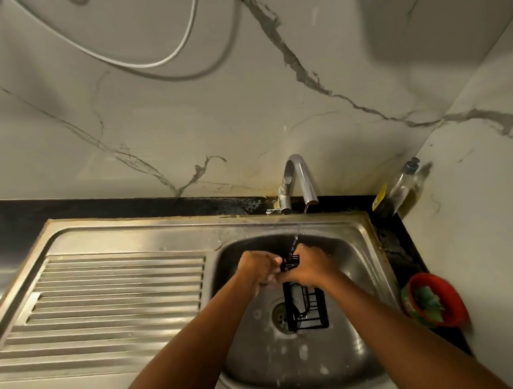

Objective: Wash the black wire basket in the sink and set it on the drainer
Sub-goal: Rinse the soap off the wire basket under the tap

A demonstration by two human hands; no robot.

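We're mid-wash, rinsing black wire basket (305,308) under tap (299,175) at sink (355,347) centre; left hand (257,272), right hand (312,267) curling fingers round its top. Next, we reckon: lifting left onto drainer (117,299).

Your wire basket (307,311) was black, its thin wires crossing in an open grid. The sink (362,278) under it was dull silver-grey steel, flecked with pale spots, and the drainer (118,304) showed the same grey in a pattern of parallel ridges. The tap (301,177) was shiny chrome. The countertop (5,227) was black. You faced a wall (239,107) of off-white marble pattern with dark grey veins, crossed by a white cable (187,33). At the right you had a red bowl (450,300) with something green (428,301) inside, and a clear bottle (403,188) with a yellow label (380,198).
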